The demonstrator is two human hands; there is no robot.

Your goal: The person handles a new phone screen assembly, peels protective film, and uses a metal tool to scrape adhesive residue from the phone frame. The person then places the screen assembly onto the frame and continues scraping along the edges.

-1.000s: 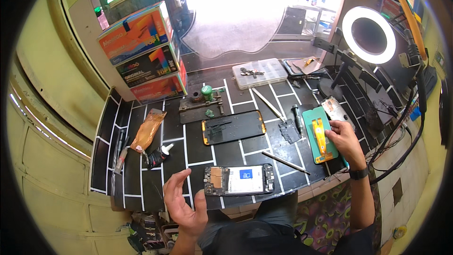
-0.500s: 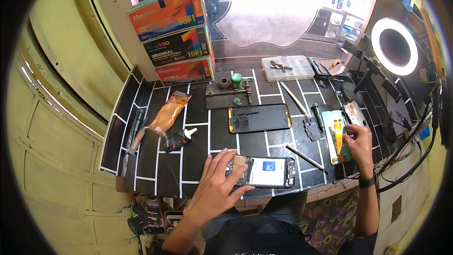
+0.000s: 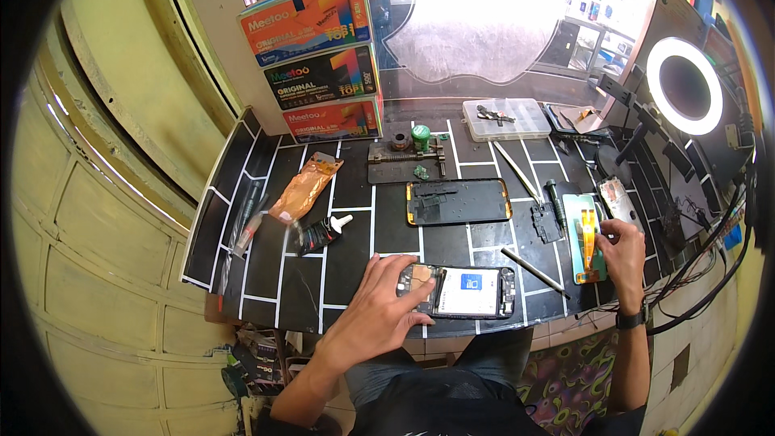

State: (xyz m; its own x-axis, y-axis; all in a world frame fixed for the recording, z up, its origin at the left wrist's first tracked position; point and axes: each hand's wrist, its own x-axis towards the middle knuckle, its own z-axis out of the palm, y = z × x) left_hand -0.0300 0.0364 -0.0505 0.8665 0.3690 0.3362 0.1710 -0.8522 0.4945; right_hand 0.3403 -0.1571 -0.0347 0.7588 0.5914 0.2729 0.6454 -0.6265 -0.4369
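Spread fingers of the left hand (image 3: 383, 304) lie over the opened phone (image 3: 474, 292), likely steadying it, while beside the yellow cable (image 3: 588, 239) the right hand (image 3: 622, 252) curls, grip unclear.

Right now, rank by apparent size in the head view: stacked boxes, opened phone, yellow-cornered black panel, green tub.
1. Stacked boxes
2. Opened phone and black panel: too alike to rank; the left hand hides part of the phone
3. Green tub
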